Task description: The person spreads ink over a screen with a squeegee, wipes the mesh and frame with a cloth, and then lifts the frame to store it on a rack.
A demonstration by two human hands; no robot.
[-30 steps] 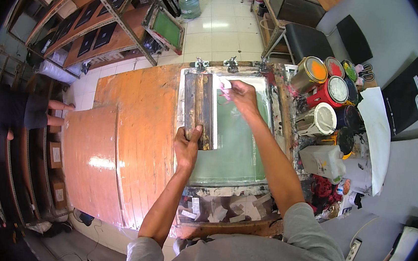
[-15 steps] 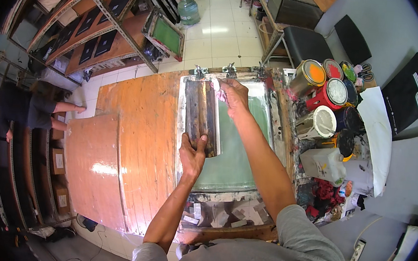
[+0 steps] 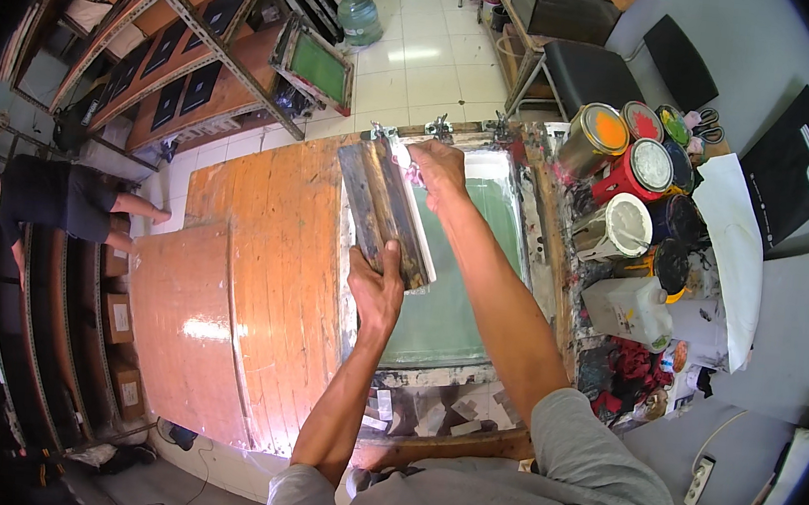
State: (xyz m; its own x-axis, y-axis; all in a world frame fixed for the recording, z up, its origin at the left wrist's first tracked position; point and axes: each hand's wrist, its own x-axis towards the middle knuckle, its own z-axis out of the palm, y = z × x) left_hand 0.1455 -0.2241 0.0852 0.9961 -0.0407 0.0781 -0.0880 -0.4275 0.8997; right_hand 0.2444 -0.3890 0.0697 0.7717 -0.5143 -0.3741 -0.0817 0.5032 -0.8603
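My left hand (image 3: 377, 293) grips the near end of a wide screen-printing squeegee (image 3: 381, 210), whose dark wooden handle is stained with ink. The squeegee is tilted, its far end leaning left, and a pale blade runs along its right edge. Near the far end of that blade, my right hand (image 3: 442, 171) is closed on a pink-and-white rag (image 3: 415, 173), mostly covered by the fingers. Beneath both hands lies a framed printing screen (image 3: 468, 301) with green mesh, fixed at its far side by metal hinge clamps (image 3: 438, 127).
Open ink cans (image 3: 630, 224) and a translucent jug (image 3: 627, 309) crowd the right side. A brown board (image 3: 182, 320) lies on the wooden table (image 3: 279, 203) at left. Another person (image 3: 63, 199) bends by the left shelves. A water bottle (image 3: 359, 16) stands on the floor beyond.
The squeegee has tilted, its far end swinging left and its near end slightly right. My right hand and the rag have shifted a little left. The other person's arm has moved lower.
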